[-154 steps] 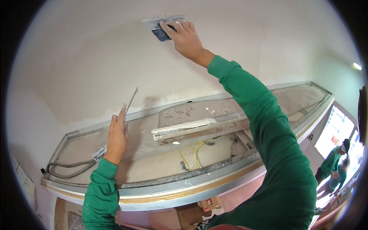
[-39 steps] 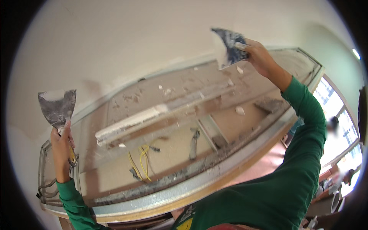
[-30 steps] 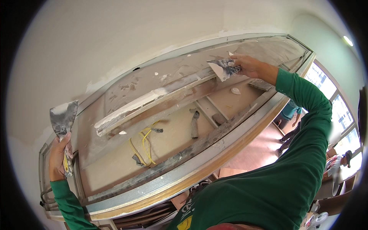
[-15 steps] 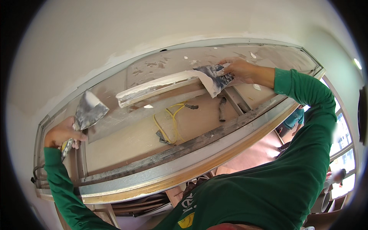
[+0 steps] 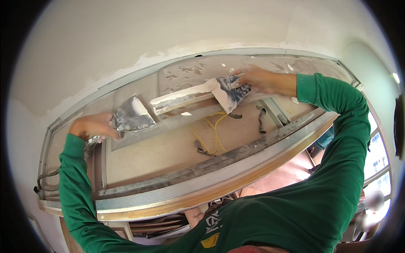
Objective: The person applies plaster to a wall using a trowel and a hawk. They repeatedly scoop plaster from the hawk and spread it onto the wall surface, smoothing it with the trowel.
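My left hand [image 5: 96,126] grips a wide putty knife [image 5: 133,114] by its handle, its grey, plaster-smeared blade turned rightward and tilted. My right hand [image 5: 253,80] holds a broader scraper [image 5: 228,93], dark and white with wet compound, over the right part of a long pale bar [image 5: 179,96] coated in white; I cannot tell whether they touch. The two blades are apart, with that bar between them. Both hands are over a recessed ledge [image 5: 152,160] with metal edging and white flakes.
A plastered wall [image 5: 181,25] rises behind the ledge. A loop of yellow cable [image 5: 215,135] and a dark hose [image 5: 48,177] lie in it. At lower right are a window [image 5: 375,147], a partly hidden person [image 5: 320,141] and clutter below.
Both tools have come down from the wall and nearer each other. In the last half second my left knife swung rightward toward the bar, while the right scraper shifted slightly.
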### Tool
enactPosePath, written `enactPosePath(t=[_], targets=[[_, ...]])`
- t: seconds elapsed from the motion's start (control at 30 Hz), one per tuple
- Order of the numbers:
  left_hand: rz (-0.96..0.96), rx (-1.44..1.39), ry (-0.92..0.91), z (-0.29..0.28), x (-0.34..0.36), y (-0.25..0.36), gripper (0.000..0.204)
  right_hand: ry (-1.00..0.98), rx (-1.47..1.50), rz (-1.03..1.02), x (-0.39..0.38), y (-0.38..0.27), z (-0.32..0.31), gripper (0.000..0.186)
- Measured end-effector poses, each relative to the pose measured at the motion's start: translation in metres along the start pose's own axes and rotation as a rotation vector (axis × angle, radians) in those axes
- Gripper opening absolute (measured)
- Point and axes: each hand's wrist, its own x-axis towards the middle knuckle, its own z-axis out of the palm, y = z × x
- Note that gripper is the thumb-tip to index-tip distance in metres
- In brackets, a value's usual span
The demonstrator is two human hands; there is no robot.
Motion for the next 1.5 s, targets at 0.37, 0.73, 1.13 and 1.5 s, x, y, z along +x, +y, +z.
enactPosePath(t=[0.37,0.73,1.13,1.5], targets=[[0.119,-0.054,-0.054,0.010,0.011,-0.002,0.047,-0.122,-0.092,-0.032,0.022,-0.033,0.065,0.031],[0.114,-0.004,-0.050,0.011,0.020,-0.008,0.026,-0.256,-0.127,-0.044,0.047,-0.044,0.106,0.033],[0.128,-0.004,0.002,0.011,0.016,-0.016,0.020,-0.428,-0.170,-0.224,0.051,-0.095,0.139,0.027],[0.345,-0.185,0.267,0.004,-0.033,0.013,0.027,0.211,-0.972,-1.641,-0.007,-0.118,0.120,0.030]])
